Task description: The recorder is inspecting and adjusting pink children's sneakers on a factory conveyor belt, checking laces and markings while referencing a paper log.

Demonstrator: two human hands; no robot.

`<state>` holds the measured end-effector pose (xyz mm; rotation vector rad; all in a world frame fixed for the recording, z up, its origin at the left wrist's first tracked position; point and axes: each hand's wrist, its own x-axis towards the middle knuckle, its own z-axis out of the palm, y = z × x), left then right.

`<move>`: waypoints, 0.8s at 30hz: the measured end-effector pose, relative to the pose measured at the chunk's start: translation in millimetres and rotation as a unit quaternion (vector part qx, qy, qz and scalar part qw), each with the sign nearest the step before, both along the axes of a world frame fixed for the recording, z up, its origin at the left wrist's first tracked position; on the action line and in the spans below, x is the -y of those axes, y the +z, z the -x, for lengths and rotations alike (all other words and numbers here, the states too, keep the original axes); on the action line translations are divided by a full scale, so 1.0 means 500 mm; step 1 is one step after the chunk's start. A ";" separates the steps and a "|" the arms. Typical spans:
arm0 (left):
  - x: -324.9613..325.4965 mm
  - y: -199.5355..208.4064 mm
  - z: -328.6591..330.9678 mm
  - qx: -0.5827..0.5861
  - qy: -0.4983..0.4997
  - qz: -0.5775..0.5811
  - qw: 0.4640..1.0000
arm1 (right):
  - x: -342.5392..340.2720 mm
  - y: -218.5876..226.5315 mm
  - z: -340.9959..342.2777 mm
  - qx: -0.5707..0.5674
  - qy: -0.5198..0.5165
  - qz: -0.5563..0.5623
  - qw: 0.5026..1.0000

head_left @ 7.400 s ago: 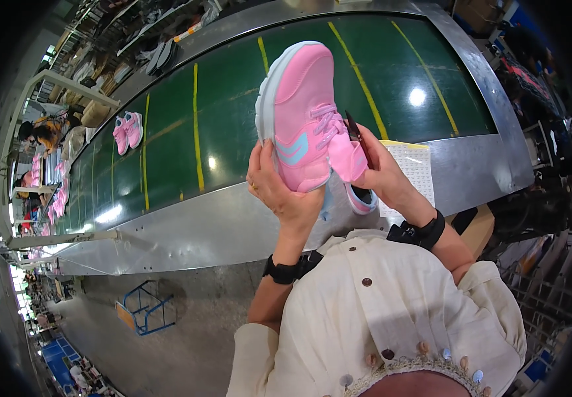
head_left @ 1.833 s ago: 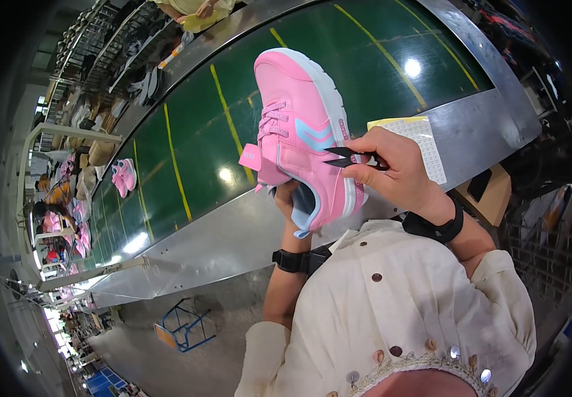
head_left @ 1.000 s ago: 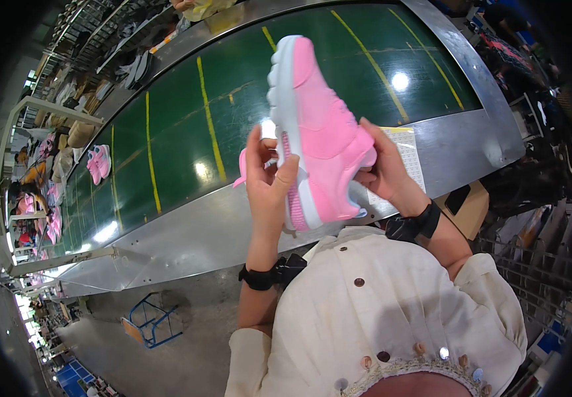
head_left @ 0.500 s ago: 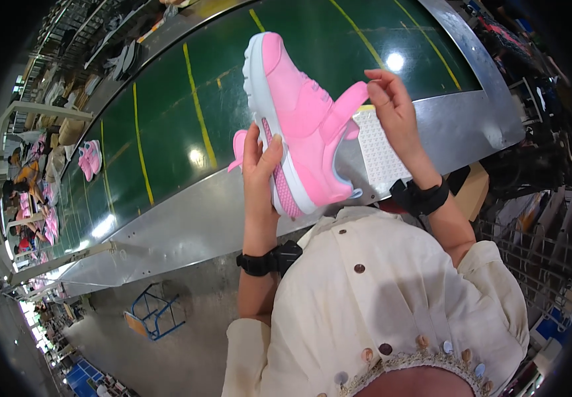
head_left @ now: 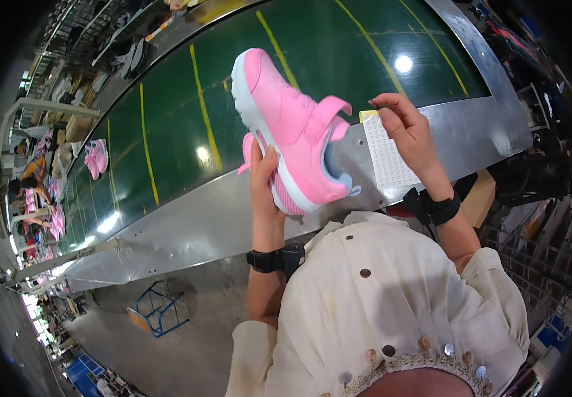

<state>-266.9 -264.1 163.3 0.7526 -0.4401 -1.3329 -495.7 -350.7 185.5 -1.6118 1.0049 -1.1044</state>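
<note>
My left hand (head_left: 263,173) is closed around a pink sneaker (head_left: 286,109) with a white sole, its toe pointing up and away. The sneaker's pink strap (head_left: 329,112) stands loose and curls up over the ankle opening. Part of a second pink piece, likely another shoe, shows behind my left hand. My right hand (head_left: 410,135) hovers right of the strap, fingers bent and slightly apart, with nothing visible in them. Beneath it, a white sheet (head_left: 386,155) of small printed labels with a yellow top edge lies on the metal ledge.
A green conveyor belt (head_left: 167,126) with yellow lines runs behind a metal ledge (head_left: 193,221). Another pair of pink shoes (head_left: 96,159) sits on the belt at the left. People work further along the line. A blue-framed stool (head_left: 157,311) stands on the floor.
My right hand has let go of the strap, which now curls upward, and has moved right and down to the label sheet. The sneaker has tilted and shifted slightly left.
</note>
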 end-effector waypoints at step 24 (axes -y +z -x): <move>0.004 -0.043 0.046 -0.254 -0.224 0.024 0.940 | 0.033 0.052 -0.077 0.166 0.033 -0.105 0.980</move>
